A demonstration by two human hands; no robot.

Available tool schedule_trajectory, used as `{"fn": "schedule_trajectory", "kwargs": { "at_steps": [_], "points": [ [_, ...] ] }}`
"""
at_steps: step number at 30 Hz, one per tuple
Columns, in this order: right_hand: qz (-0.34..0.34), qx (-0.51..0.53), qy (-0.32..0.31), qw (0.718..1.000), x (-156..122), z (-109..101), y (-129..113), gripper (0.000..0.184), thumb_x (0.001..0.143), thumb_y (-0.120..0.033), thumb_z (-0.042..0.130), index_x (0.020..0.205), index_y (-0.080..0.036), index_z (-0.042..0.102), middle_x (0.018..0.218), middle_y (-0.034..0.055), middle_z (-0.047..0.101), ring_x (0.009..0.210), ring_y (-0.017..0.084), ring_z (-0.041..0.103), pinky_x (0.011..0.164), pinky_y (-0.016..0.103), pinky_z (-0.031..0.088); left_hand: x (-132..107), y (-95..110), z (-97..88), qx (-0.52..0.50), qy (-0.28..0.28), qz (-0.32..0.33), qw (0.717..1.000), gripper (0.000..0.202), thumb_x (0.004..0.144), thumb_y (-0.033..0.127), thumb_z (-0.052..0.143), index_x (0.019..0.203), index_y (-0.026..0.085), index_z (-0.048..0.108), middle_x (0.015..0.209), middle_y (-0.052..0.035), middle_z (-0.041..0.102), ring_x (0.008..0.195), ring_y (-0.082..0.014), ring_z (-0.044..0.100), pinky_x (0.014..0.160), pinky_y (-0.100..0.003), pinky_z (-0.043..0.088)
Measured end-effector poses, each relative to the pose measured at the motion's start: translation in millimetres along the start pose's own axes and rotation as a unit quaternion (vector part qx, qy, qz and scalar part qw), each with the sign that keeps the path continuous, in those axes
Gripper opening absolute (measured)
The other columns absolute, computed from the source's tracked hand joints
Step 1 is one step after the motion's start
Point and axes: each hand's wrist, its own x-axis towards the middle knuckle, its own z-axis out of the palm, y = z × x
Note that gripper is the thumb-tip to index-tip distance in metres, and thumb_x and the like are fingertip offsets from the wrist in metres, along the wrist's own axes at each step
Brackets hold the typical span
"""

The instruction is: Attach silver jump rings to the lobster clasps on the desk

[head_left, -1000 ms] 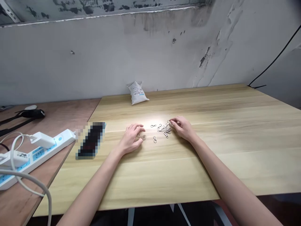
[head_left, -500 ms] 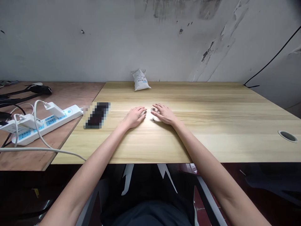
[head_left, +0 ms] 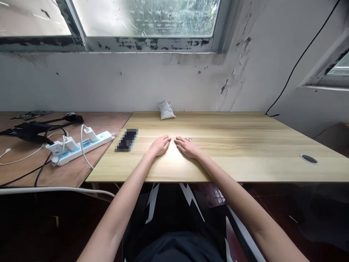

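Note:
My left hand lies palm down on the pale wooden table, its fingers stretched forward and holding nothing. A short gap of bare wood separates it from my right hand, which also rests flat with fingers extended. Just beyond the right hand's fingers, small shiny metal pieces show; the hand partly covers them, and their kind is too small to make out. Further back, near the wall, sits a small white printed packet.
To the left lies a dark pixelated rectangle on the table. A white power strip with plugged-in chargers and cables occupies the brown board beside it, along with black straps. A round cable grommet is set at right.
The view has tilted up, so the window now shows. My right hand has flattened over the metal pieces; the single piece formerly near its thumb is no longer visible.

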Motion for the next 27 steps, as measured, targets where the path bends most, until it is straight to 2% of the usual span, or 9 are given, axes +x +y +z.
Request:
{"fn": "schedule_trajectory", "kwargs": {
  "at_steps": [4, 6, 8, 10, 13, 16, 20, 27],
  "points": [
    [0.065, -0.011, 0.05, 0.997, 0.7, -2.3, 7.1, 0.055, 0.096, -0.051, 0.042, 0.138, -0.017, 0.047, 0.157, 0.016, 0.026, 0.145, 0.03, 0.022, 0.115, 0.053, 0.014, -0.7, -3.2, -0.8, 0.002, 0.017, -0.024, 1.0, 0.05, 0.091, 0.044, 0.049, 0.131, 0.016, 0.055, 0.148, -0.015, 0.042, 0.141, -0.0307, 0.033, 0.115, -0.048, 0.026],
    [0.095, -0.009, 0.065, 0.993, 3.3, -1.7, 14.4, 0.062, 0.093, -0.056, 0.044, 0.14, -0.015, 0.044, 0.156, 0.0201, 0.024, 0.143, 0.034, 0.024, 0.113, 0.056, 0.016, 4.0, -7.6, -1.7, -0.001, 0.024, -0.036, 0.999, 0.056, 0.088, 0.051, 0.051, 0.13, 0.014, 0.055, 0.149, -0.0176, 0.041, 0.141, -0.034, 0.032, 0.114, -0.051, 0.025],
    [0.103, -0.001, 0.066, 0.992, 5.8, -0.6, 21.3, 0.063, 0.093, -0.057, 0.044, 0.141, -0.017, 0.043, 0.154, 0.0203, 0.03, 0.138, 0.034, 0.033, 0.11, 0.054, 0.024, 8.2, -13.0, -4.3, -0.009, 0.023, -0.036, 0.999, 0.056, 0.087, 0.054, 0.052, 0.127, 0.015, 0.058, 0.145, -0.0176, 0.046, 0.137, -0.0332, 0.038, 0.113, -0.049, 0.029],
    [0.098, 0.006, 0.066, 0.993, 7.6, 0.1, 25.8, 0.058, 0.093, -0.055, 0.045, 0.138, -0.019, 0.048, 0.149, 0.0178, 0.04, 0.133, 0.031, 0.041, 0.108, 0.049, 0.029, 9.6, -18.4, -8.6, -0.02, 0.015, -0.021, 0.999, 0.052, 0.086, 0.055, 0.054, 0.121, 0.017, 0.062, 0.137, -0.0147, 0.054, 0.131, -0.0293, 0.046, 0.11, -0.043, 0.034],
    [0.08, 0.01, 0.074, 0.994, 8.7, -0.9, 27.0, 0.041, 0.094, -0.048, 0.048, 0.124, -0.023, 0.062, 0.137, 0.0122, 0.055, 0.124, 0.027, 0.05, 0.103, 0.042, 0.035, 6.6, -24.8, -15.1, -0.033, 0.009, 0.007, 0.999, 0.044, 0.084, 0.052, 0.057, 0.113, 0.02, 0.066, 0.129, -0.0099, 0.061, 0.124, -0.0248, 0.053, 0.105, -0.034, 0.041],
    [0.06, 0.007, 0.089, 0.994, 8.1, -3.4, 23.9, 0.032, 0.095, -0.043, 0.05, 0.111, -0.023, 0.069, 0.123, 0.0084, 0.064, 0.113, 0.023, 0.056, 0.094, 0.034, 0.041, 3.3, -28.2, -16.9, -0.037, 0.016, 0.02, 0.999, 0.037, 0.087, 0.046, 0.053, 0.111, 0.021, 0.068, 0.127, -0.0085, 0.062, 0.121, -0.0245, 0.055, 0.104, -0.034, 0.042],
    [0.047, -0.005, 0.105, 0.993, 6.2, -6.7, 18.5, 0.031, 0.097, -0.038, 0.047, 0.103, -0.021, 0.072, 0.111, 0.0085, 0.068, 0.106, 0.021, 0.057, 0.089, 0.031, 0.041, 5.2, -28.3, -13.4, -0.033, 0.025, 0.028, 0.999, 0.031, 0.09, 0.039, 0.05, 0.105, 0.022, 0.071, 0.117, -0.0077, 0.067, 0.116, -0.0244, 0.058, 0.101, -0.035, 0.044],
    [0.042, -0.013, 0.121, 0.992, 11.2, -6.4, 17.5, 0.031, 0.098, -0.036, 0.045, 0.101, -0.021, 0.073, 0.104, 0.0082, 0.067, 0.1, 0.019, 0.058, 0.082, 0.028, 0.041, 15.5, -16.4, -11.0, -0.009, 0.037, 0.034, 0.999, 0.022, 0.091, 0.029, 0.05, 0.087, 0.021, 0.071, 0.103, -0.0072, 0.069, 0.109, -0.0221, 0.059, 0.095, -0.033, 0.046]
  ]
}}
